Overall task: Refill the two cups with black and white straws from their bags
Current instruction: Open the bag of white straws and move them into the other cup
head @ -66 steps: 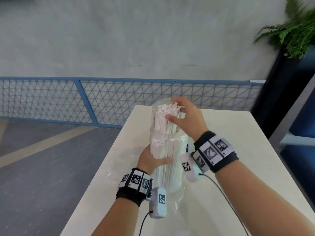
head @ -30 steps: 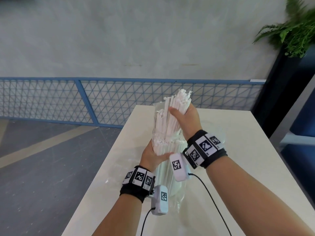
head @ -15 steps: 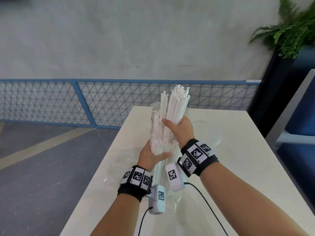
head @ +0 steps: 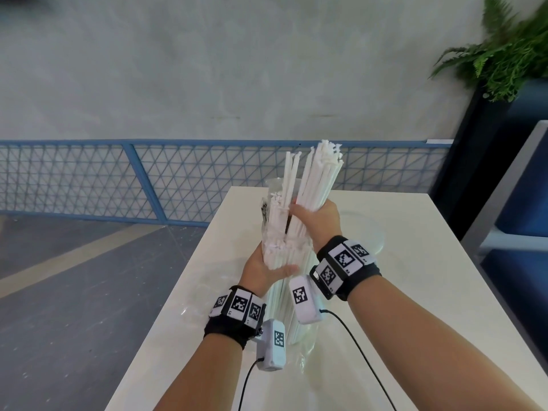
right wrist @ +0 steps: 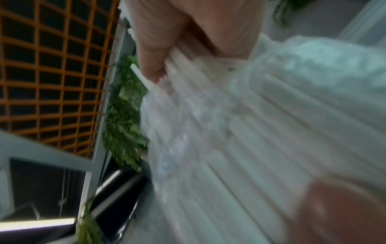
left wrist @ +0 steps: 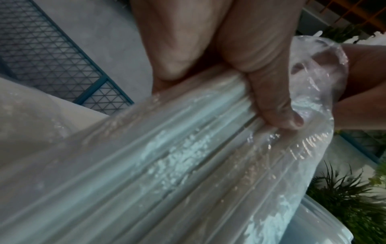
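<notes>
Many white straws [head: 318, 176] in clear bag [head: 305, 336]

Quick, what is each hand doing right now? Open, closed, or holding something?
Left hand: closed around the clear plastic bag, gripping it from outside.
Right hand: closed around a bunch of thin white straws, partly out of the bag.

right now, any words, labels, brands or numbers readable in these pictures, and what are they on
No readable words, brands or numbers.
Left wristband: black-and-white square code markers only, no letters.
Right wristband: the same kind of markers, no letters.
Wrist camera housings: one code marker each.
Clear bag of white straws: no print that can be made out; the right wrist view is blurred.
</notes>
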